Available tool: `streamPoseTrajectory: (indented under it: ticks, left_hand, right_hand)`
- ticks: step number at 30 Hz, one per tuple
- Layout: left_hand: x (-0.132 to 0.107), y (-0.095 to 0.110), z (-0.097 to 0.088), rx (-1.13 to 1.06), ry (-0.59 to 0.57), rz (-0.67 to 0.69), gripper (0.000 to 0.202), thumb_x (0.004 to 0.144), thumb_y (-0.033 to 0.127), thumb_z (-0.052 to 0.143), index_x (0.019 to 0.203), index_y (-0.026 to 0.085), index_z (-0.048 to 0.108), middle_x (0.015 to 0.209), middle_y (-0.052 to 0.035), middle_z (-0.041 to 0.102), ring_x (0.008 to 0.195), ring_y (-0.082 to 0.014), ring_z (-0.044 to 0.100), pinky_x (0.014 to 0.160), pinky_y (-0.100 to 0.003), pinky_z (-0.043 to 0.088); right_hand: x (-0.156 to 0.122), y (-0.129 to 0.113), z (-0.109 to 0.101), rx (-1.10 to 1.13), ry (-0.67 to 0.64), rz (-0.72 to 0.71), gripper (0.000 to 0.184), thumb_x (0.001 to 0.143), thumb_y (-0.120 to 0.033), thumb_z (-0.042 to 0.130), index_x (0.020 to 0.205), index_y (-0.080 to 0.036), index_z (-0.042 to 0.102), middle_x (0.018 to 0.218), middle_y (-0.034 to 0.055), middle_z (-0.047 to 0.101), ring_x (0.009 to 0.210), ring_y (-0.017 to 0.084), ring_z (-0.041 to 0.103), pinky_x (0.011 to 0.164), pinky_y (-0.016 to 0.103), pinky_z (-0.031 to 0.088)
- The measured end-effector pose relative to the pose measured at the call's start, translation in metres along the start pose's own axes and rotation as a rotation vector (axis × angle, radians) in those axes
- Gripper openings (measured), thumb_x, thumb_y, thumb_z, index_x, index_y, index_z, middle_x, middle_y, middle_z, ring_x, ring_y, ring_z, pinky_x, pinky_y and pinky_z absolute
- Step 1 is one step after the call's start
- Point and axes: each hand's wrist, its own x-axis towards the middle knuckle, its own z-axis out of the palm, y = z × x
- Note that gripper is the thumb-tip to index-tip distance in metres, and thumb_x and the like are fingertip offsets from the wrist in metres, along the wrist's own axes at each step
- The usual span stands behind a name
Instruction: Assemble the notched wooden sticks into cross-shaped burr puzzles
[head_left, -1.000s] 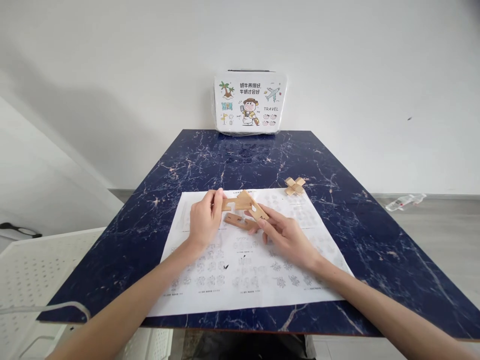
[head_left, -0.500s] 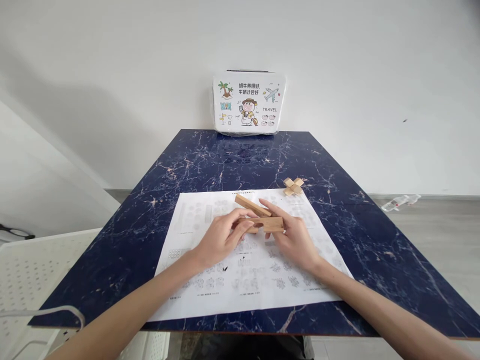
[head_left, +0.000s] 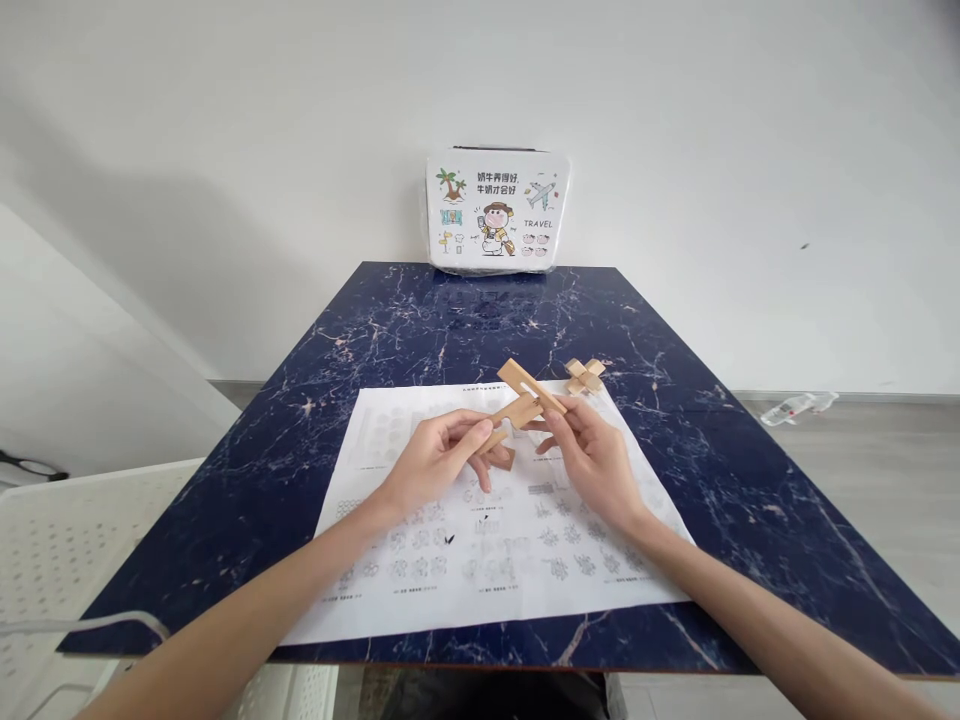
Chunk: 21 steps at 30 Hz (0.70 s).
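Note:
Over the printed sheet, my left hand is closed on notched wooden puzzle pieces, thumb on top. A flat slotted wooden piece slants up and away, crossing the one in my left grip. My right hand pinches the near right end of this slotted piece between thumb and fingers. Another bit of wood shows below my left fingers. How the pieces join is partly hidden by my fingers. An assembled wooden cross-shaped puzzle rests at the sheet's far right corner.
The dark blue marbled table reaches to the wall. A white box with cartoon prints stands at its far edge. White perforated basketware and a white cable are at left. Clear plastic packaging lies right, beyond the table.
The wooden pieces have been turned in my hands. The slotted piece now tilts up and away, and my right fingers have shifted to its near end.

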Motion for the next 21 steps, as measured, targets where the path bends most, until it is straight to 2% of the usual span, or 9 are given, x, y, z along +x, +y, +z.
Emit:
streamPoseTrajectory:
  ticks: [7, 21]
  left_hand:
    - [-0.0021, 0.0027, 0.0001, 0.024, 0.075, -0.009, 0.034, 0.101, 0.047, 0.062, 0.11, 0.015, 0.071, 0.094, -0.0099, 0.081, 0.054, -0.0164, 0.073, 0.058, -0.03, 0.059]
    - [0.0001, -0.006, -0.0053, -0.021, 0.103, -0.069, 0.033, 0.1, 0.047, 0.064, 0.108, 0.016, 0.074, 0.095, -0.0101, 0.082, 0.055, -0.0159, 0.073, 0.066, -0.031, 0.06]
  right_hand:
    - [-0.003, -0.0045, -0.0015, -0.146, 0.022, -0.061, 0.035, 0.106, -0.048, 0.054, 0.125, -0.021, 0.064, 0.108, 0.0108, 0.082, 0.072, 0.022, 0.078, 0.07, 0.039, 0.065]
    - [-0.0052, 0.0026, -0.0024, -0.355, 0.016, -0.209, 0.028, 0.105, -0.041, 0.055, 0.123, -0.022, 0.066, 0.106, 0.0092, 0.082, 0.082, 0.026, 0.081, 0.066, 0.036, 0.064]
